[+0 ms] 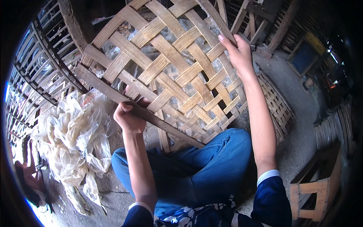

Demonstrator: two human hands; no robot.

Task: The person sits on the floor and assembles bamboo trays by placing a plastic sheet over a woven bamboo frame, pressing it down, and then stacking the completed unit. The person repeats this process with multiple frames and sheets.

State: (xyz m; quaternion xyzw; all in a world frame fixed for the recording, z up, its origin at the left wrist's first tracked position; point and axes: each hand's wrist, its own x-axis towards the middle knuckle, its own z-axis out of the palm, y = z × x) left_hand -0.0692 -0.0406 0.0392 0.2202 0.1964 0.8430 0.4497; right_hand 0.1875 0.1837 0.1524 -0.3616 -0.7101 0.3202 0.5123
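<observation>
A large panel of woven bamboo strips [170, 64] is held up tilted in front of me, its lower corner by my lap. My left hand [129, 117] is closed round the flat wooden slat [166, 128] along its near left edge; some of its fingertips show through the weave. At the upper right edge my right hand [239, 53] grips another wooden slat [217, 19], thumb on top and the other fingers hidden behind. Through the gaps in the weave, clear plastic shows behind the panel.
A heap of crumpled translucent plastic [77, 132] lies on the floor at my left, before a slatted bamboo wall [41, 64]. Another woven bamboo piece [274, 106] lies right of the panel. A wooden crate [315, 189] stands at lower right. My crossed legs in blue trousers [189, 170] are beneath the panel.
</observation>
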